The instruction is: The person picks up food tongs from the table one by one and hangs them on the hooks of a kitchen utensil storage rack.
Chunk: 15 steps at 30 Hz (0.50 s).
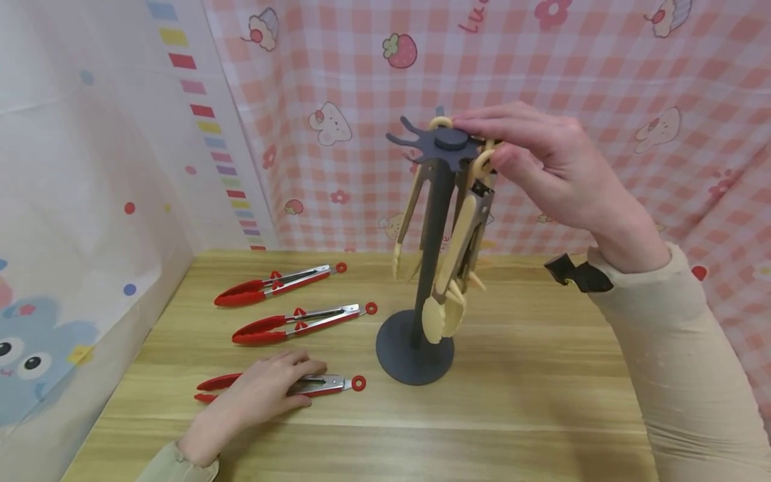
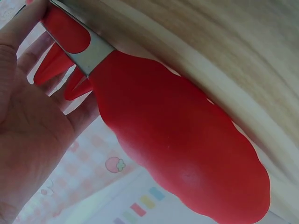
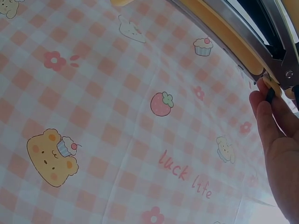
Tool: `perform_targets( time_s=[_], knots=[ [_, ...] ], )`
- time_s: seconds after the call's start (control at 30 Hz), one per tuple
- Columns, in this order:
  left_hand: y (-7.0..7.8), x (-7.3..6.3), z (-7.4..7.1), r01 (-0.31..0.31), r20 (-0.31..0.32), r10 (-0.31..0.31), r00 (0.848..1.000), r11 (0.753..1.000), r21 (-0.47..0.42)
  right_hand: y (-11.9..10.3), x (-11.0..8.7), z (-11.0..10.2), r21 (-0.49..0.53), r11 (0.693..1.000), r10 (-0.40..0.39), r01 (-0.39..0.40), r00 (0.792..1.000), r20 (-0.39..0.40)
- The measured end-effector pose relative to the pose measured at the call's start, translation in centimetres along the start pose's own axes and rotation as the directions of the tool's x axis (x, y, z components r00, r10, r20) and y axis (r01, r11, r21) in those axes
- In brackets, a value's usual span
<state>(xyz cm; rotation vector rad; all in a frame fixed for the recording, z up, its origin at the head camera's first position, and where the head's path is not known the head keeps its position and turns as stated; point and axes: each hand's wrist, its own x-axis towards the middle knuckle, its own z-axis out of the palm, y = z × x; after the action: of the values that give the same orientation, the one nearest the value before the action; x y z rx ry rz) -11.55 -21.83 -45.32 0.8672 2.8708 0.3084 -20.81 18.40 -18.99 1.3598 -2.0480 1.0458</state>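
My left hand lies over the nearest red tongs on the table, thumb and fingers on either side of the metal handles. The left wrist view shows their scalloped red head beside my palm. A dark grey stand with a round base and a hooked top holds several pale yellow tongs hanging by their rings. At its top, my right hand pinches a ring of the front yellow tongs between thumb and fingers, with the other fingertips reaching over the hub. A dark hook tip shows between my fingers.
Two more red tongs lie left of the stand, the middle pair and the back pair. Bare hooks point left from the stand's top. A pink checked curtain hangs behind the wooden table.
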Motion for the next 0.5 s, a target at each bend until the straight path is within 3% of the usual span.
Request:
perform_targets(
  time_s=[0.5],
  knots=[
    [-0.04, -0.06, 0.29, -0.013, -0.022, 0.014, 1.000, 1.000, 0.021, -0.40, -0.17, 0.26, -0.141, 0.988, 0.056, -0.059, 0.998, -0.028]
  ],
)
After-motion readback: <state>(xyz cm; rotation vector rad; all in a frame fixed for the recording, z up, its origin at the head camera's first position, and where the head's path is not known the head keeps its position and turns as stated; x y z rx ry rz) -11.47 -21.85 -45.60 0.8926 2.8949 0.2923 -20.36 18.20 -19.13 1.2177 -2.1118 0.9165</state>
